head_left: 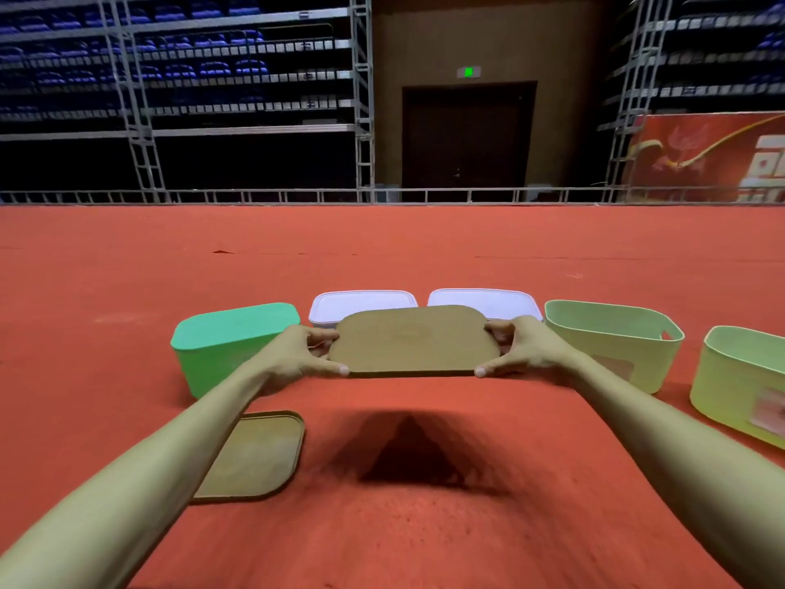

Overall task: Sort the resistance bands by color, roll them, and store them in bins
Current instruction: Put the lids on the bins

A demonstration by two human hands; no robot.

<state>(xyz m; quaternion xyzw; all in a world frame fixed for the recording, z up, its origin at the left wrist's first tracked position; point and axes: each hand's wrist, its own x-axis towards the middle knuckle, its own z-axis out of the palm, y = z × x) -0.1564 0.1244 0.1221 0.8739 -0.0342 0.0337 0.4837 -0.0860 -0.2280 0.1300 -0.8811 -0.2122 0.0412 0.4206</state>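
Left grip [303, 354] and right grip [524, 348] pinch the flat tan rounded lid [412, 342]; lid-clearing step, I judge, so next park it by the floor lid [255, 457] at seven o'clock.

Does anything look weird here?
A brown lid lies loose on the red floor, on no bin, beside the left forearm. The left hand and right hand hold a second brown lid in the air. Two pale green bins at right stand open. Nothing looks spilled.
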